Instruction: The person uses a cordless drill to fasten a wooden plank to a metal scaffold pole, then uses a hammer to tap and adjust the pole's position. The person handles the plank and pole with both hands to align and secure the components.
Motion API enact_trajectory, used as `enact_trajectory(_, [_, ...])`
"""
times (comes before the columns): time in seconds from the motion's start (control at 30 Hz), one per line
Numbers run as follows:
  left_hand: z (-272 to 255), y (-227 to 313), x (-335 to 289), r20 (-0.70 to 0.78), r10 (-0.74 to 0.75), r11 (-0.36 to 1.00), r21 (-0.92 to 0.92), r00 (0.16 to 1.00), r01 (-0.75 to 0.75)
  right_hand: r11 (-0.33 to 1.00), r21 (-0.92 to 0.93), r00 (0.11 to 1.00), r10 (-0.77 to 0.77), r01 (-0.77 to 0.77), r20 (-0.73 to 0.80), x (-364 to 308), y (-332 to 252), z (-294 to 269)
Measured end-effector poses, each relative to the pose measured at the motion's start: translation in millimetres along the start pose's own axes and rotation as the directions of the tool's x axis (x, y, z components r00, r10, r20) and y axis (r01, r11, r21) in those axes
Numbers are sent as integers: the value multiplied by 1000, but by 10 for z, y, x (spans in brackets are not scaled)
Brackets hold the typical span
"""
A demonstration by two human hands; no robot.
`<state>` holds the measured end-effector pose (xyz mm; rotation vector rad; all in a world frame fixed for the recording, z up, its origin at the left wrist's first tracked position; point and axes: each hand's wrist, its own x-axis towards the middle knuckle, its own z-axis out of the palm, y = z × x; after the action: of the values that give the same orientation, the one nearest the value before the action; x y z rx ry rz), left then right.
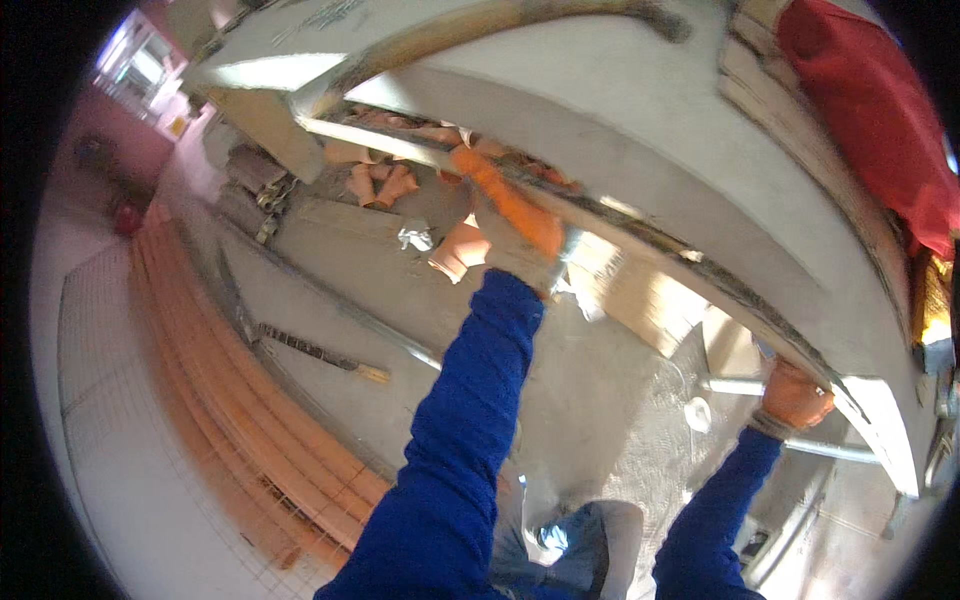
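A large grey board (640, 205) with a worn, pale wooden edge runs slantwise across the upper view. My left hand (528, 222), in an orange glove, stretches up to the underside of that edge; its fingers are blurred, so their grip is unclear. My right hand (795, 395), also gloved in orange, is closed around the board's edge at the lower right. Metal tubes (735, 385) show just behind it. On top of the board lies a curved, light brown bar or hose (480, 28). Blue sleeves cover both my forearms.
Orange pipe fittings (462, 248) lie on the grey floor beneath the board, beside a cardboard box (640, 290). Long orange pipes (240, 420) and wire mesh (95, 350) stretch along the left. A dark strip tool with a pale handle (320, 350) lies nearby. Red cloth (870, 100) hangs at upper right.
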<state>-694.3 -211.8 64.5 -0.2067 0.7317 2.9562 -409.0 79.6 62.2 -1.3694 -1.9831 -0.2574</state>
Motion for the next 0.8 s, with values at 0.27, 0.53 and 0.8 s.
enact_trajectory(0.27, [-321,-289,315,400,390,903,7,829,-429,918,-160,798,-395,363,-455,57,203,376])
enact_trajectory(0.53, [-291,-320,512,502,382,844,152,776,-515,-289,953,991,-64,93,-116,378,451,822])
enact_trajectory(0.8, [-192,-370,706,589,398,915,-206,703,-346,-655,733,967,-253,-186,19,509,682,932])
